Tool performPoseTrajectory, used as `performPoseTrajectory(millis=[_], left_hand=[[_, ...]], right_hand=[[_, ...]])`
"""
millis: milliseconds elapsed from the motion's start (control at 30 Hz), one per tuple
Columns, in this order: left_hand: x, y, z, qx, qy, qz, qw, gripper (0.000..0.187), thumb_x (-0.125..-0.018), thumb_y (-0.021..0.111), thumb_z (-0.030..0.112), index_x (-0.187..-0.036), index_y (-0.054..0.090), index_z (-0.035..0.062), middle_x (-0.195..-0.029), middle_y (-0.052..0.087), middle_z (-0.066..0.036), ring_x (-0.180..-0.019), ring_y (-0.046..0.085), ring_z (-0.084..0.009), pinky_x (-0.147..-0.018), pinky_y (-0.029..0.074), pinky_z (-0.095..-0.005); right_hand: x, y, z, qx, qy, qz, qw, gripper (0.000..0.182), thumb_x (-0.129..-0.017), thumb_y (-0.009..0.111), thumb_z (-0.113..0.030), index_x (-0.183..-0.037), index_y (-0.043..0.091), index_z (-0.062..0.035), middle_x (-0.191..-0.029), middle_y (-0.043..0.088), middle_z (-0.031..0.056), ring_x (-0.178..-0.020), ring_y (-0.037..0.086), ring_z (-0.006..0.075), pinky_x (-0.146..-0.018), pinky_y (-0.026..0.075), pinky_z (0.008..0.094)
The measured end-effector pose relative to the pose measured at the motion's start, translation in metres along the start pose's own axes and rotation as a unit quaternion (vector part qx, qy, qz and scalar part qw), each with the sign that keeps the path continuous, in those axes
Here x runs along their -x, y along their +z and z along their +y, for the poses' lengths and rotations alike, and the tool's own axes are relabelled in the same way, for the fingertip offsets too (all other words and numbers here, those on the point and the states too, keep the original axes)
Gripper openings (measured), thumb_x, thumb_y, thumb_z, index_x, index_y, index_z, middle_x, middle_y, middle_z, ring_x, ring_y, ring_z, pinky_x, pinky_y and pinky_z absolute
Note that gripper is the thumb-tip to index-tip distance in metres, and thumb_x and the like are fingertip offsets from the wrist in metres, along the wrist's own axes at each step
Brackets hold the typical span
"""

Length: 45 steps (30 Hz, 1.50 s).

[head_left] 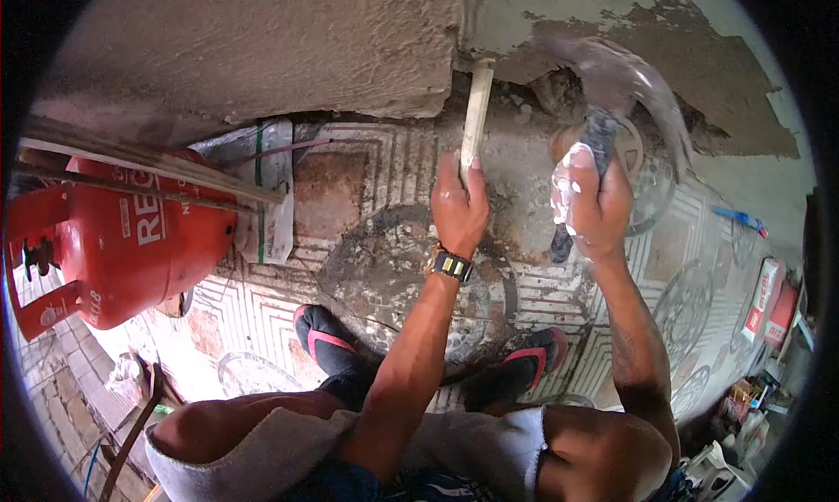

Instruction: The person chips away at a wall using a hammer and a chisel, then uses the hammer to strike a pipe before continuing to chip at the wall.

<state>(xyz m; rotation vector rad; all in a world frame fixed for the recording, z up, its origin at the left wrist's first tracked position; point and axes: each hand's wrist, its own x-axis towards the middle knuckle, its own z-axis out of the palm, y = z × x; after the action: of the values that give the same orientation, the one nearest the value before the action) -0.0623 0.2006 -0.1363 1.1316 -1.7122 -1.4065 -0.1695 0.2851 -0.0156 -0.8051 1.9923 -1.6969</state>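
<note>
My left hand is closed around a pale straight stick, its upper end at the broken lower edge of the wall plaster. A worn cuff-like wristwatch sits on that wrist. To the right, my right hand grips a tool with a dark wrapped handle; the tool's grey head is smeared by motion, so its kind cannot be told. White material covers part of my right thumb and fingers. Behind the tool is a rough hole in the wall base.
A red gas cylinder lies at left, with wooden strips across it. Patterned tiles carry dirt and rubble. Blue-handled item, a sealant-like box and clutter are at right. My shod feet stand below.
</note>
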Motion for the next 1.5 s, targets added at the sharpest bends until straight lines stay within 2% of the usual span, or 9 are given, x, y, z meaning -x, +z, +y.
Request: performPoseTrajectory(millis=[433,533,667,733,800,1033,1067,1233,1500], left_hand=[[-0.004,0.005,-0.007,0.0,0.044,0.005,0.999,0.021,-0.096,0.049,0.018,-0.109,0.052,0.0018,-0.069,0.057,-0.019,-0.061,0.057,-0.0392,-0.055,0.042,-0.0444],[-0.002,0.007,-0.004,-0.029,0.051,0.009,0.998,0.02,-0.096,0.048,0.017,-0.109,0.052,0.002,-0.069,0.057,-0.018,-0.06,0.058,-0.0374,-0.053,0.042,-0.0437],[-0.003,0.007,-0.006,-0.027,0.045,0.01,0.999,0.02,-0.097,0.047,0.016,-0.11,0.051,0.002,-0.069,0.059,-0.017,-0.059,0.059,-0.0359,-0.053,0.042,-0.0437],[-0.003,0.011,-0.008,0.002,0.051,0.013,0.999,0.02,-0.096,0.046,0.016,-0.11,0.051,0.0019,-0.069,0.059,-0.016,-0.059,0.059,-0.0349,-0.053,0.042,-0.0438],[0.001,0.013,-0.008,0.001,0.037,0.009,0.999,0.02,-0.096,0.046,0.015,-0.11,0.051,0.0016,-0.069,0.059,-0.016,-0.059,0.059,-0.0346,-0.053,0.043,-0.0432],[-0.001,0.011,-0.01,-0.025,0.044,0.018,0.999,0.019,-0.097,0.045,0.015,-0.108,0.051,0.0009,-0.071,0.058,-0.017,-0.063,0.06,-0.0333,-0.056,0.044,-0.0418],[0.0,0.011,-0.007,-0.019,0.029,0.018,0.999,0.019,-0.097,0.045,0.015,-0.108,0.051,0.0009,-0.071,0.058,-0.018,-0.063,0.059,-0.0336,-0.056,0.044,-0.0422],[-0.002,0.011,-0.026,-0.03,0.004,0.006,1.0,0.02,-0.097,0.046,0.017,-0.106,0.052,0.0009,-0.07,0.058,-0.018,-0.061,0.059,-0.0368,-0.053,0.043,-0.0436],[0.015,0.004,-0.009,-0.036,0.039,-0.014,0.999,0.022,-0.095,0.051,0.015,-0.113,0.051,0.0018,-0.068,0.059,-0.019,-0.06,0.059,-0.0397,-0.052,0.044,-0.0441]], right_hand=[[-0.013,0.019,0.067,0.246,-0.122,-0.001,0.962,0.032,-0.096,0.054,-0.035,-0.096,0.055,-0.0033,-0.074,0.059,0.0067,-0.056,0.055,0.0118,-0.049,0.044,0.0241],[-0.001,0.015,0.029,-0.062,0.078,0.024,0.995,0.031,-0.093,0.06,-0.031,-0.088,0.057,0.0,-0.063,0.057,0.0038,-0.053,0.054,0.0117,-0.047,0.042,0.0278],[-0.001,0.021,0.039,-0.203,-0.1,-0.003,0.974,0.022,-0.093,0.056,-0.022,-0.088,0.057,-0.0012,-0.066,0.056,0.003,-0.053,0.053,0.0119,-0.049,0.043,0.0254],[-0.015,0.027,0.058,0.153,-0.162,0.009,0.975,0.026,-0.091,0.06,-0.024,-0.088,0.058,0.0017,-0.066,0.059,0.0072,-0.054,0.057,0.0197,-0.055,0.047,0.0321],[-0.019,0.025,0.06,0.202,0.019,0.008,0.979,0.03,-0.092,0.061,-0.027,-0.085,0.057,0.0022,-0.062,0.057,0.0065,-0.053,0.055,0.0182,-0.053,0.046,0.0322],[-0.012,0.021,0.026,-0.206,-0.109,0.017,0.972,0.026,-0.093,0.053,-0.025,-0.081,0.058,-0.0029,-0.059,0.055,0.0038,-0.053,0.054,0.0134,-0.047,0.042,0.0302],[-0.015,0.019,0.068,0.017,-0.193,0.042,0.98,0.03,-0.092,0.057,-0.029,-0.085,0.058,0.0001,-0.062,0.059,0.0108,-0.055,0.06,0.02,-0.049,0.045,0.0333],[-0.013,0.028,0.077,0.204,0.14,-0.057,0.967,0.04,-0.09,0.063,-0.037,-0.091,0.058,0.0029,-0.072,0.063,0.0237,-0.067,0.067,0.0333,-0.059,0.05,0.0402],[0.004,0.016,0.057,0.021,0.123,-0.01,0.992,0.029,-0.095,0.058,-0.03,-0.092,0.058,-0.0017,-0.061,0.056,0.0023,-0.053,0.053,0.0109,-0.051,0.044,0.0285]])
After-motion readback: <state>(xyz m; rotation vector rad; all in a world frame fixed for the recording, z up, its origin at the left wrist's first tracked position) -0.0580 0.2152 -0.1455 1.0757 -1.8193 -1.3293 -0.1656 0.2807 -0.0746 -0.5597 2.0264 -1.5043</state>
